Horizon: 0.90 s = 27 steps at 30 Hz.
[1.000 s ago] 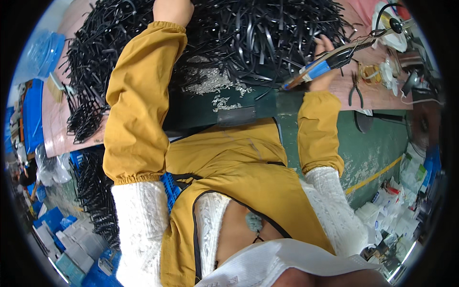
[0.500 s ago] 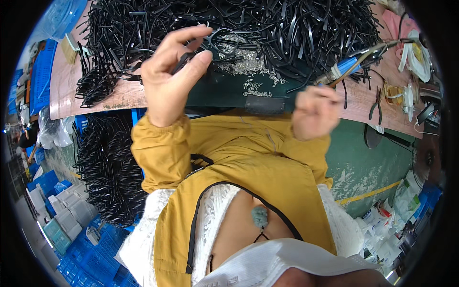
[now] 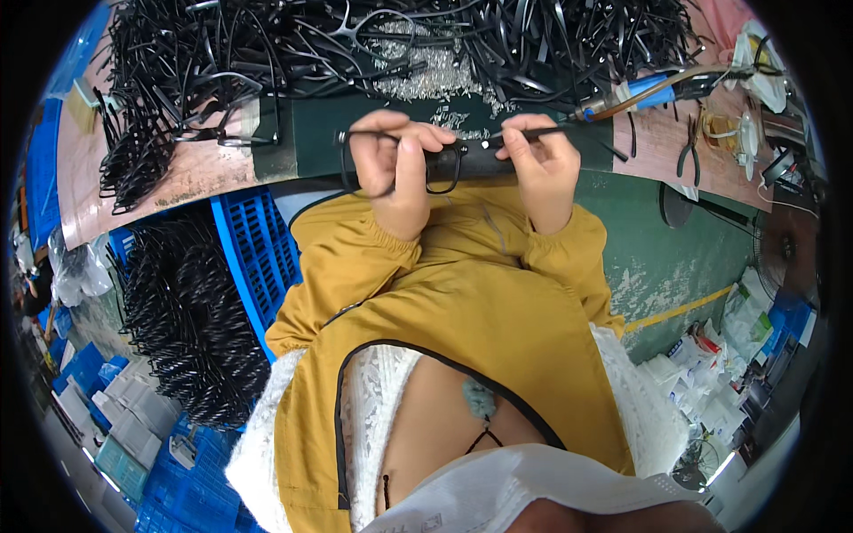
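Over the table's near edge, my left hand (image 3: 398,169) grips the black eyeglass frame front (image 3: 459,169), one rim showing to the right of its fingers. My right hand (image 3: 544,169) pinches a slim black temple arm (image 3: 544,132) between thumb and fingers. The temple's inner end points toward the frame's right corner; a small gap seems to lie between them. Beyond my hands is a heap of tiny silver screws or hinge bits (image 3: 431,75), too small to tell which. A blue-bodied electric screwdriver (image 3: 649,89) lies to the right of my right hand.
Loose black temple arms (image 3: 569,44) pile along the far side. Black frames stack at the table's left (image 3: 138,164). Black-handled pliers (image 3: 689,149) and a small jar (image 3: 724,129) sit at right. A blue crate (image 3: 258,235) and more black frames (image 3: 191,329) stand below left.
My left hand has come right and toward me, turning the frame front into view. My right hand has moved left, away from the screwdriver, and now shows a temple arm in its fingers.
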Each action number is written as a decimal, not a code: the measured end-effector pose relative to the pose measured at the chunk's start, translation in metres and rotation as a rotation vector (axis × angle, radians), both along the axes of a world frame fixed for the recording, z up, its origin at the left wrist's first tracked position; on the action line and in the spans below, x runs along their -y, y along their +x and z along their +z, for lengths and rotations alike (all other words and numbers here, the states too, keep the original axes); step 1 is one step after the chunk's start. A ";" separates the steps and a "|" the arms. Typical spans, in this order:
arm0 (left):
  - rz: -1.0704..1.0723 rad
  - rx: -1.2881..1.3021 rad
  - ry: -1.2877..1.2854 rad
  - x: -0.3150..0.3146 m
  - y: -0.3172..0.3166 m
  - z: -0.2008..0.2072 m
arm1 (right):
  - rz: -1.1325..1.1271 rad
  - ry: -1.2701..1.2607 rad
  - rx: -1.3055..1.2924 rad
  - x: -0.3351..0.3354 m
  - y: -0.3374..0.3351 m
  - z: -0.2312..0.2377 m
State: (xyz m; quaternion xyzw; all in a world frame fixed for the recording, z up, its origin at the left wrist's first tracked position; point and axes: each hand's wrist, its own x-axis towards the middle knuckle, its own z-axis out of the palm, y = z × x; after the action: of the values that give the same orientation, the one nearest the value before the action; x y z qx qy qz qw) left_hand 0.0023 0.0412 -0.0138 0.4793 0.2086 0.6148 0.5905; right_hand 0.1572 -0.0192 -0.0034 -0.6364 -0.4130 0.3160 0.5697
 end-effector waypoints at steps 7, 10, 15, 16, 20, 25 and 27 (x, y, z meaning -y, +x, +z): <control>-0.158 -0.207 0.018 0.040 -0.042 -0.034 | 0.013 0.027 -0.143 -0.004 -0.002 -0.006; -0.078 -0.342 0.112 0.040 -0.039 -0.036 | 0.056 0.002 -0.018 -0.007 -0.004 -0.007; 0.014 -0.428 0.145 0.035 -0.034 -0.031 | 0.045 0.034 -0.111 -0.010 -0.002 -0.006; 0.019 -0.415 0.146 0.035 -0.035 -0.030 | 0.071 0.041 -0.106 -0.010 -0.002 -0.005; 0.058 -0.424 0.231 0.032 -0.035 -0.034 | 0.038 0.038 0.076 -0.010 -0.010 -0.005; 0.042 -0.367 0.134 0.035 -0.027 -0.026 | -0.005 0.066 0.219 -0.011 -0.017 -0.005; 0.050 -0.283 0.124 0.033 -0.024 -0.017 | 0.083 -0.015 -0.013 -0.010 -0.007 0.002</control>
State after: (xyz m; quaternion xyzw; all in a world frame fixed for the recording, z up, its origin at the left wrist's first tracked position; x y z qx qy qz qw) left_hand -0.0215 0.0086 -0.0309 0.5915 0.2632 0.5672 0.5090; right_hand 0.1503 -0.0096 -0.0015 -0.6210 -0.4330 0.3464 0.5540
